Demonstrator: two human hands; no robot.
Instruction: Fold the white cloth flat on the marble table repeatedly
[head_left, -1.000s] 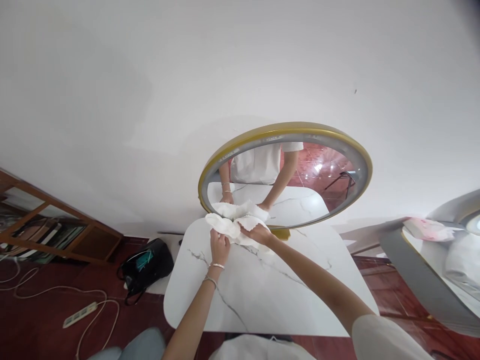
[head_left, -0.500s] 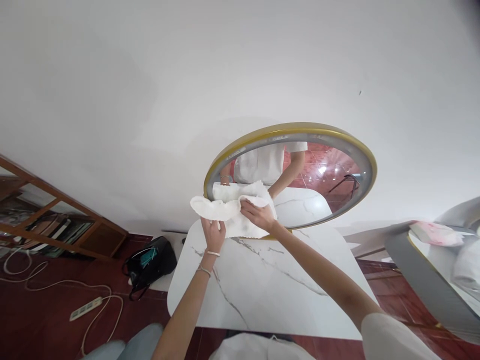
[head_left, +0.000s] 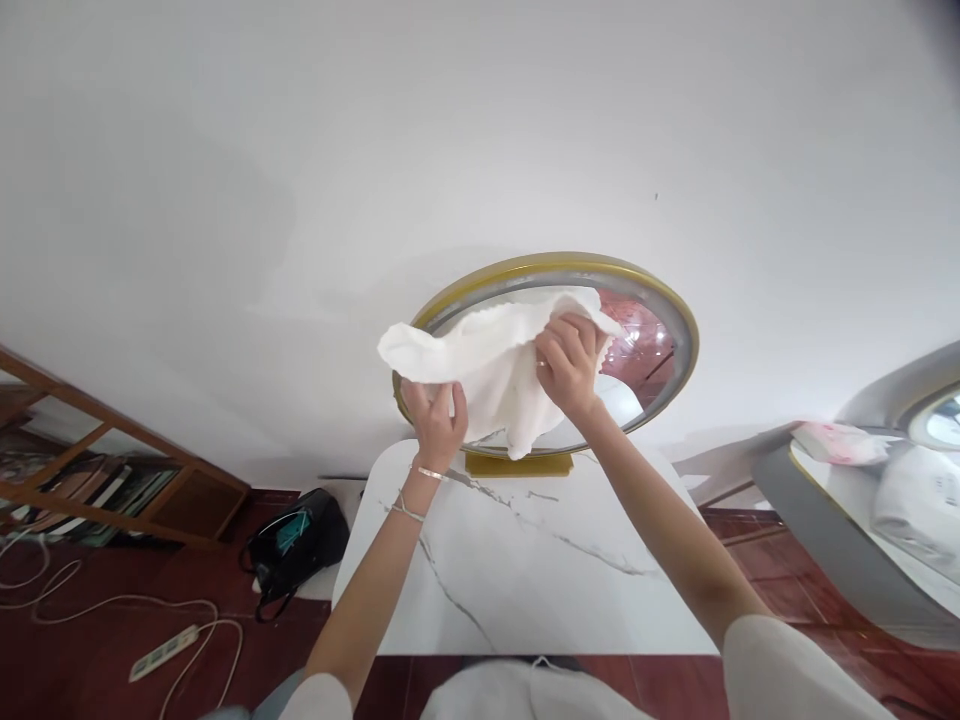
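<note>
A white cloth is stretched between my two hands in front of the oval mirror with its gold frame. My left hand grips the cloth's left part near the mirror's lower left rim. Higher and further right, my right hand has its fingers curled round the bunched right part. One corner of the cloth hangs down toward the gold stand. Much of the glass is hidden behind the cloth. The mirror stands on a white marble-patterned table.
At the left are a wooden shelf with books, a black bag and a power strip with its cable on the red floor. On the right, a grey-sided table carries a pink-white packet and a white bundle.
Both hands have gone up with the cloth, the right one also further right. The cloth is spread wider and covers more of the glass. My view has shifted slightly.
</note>
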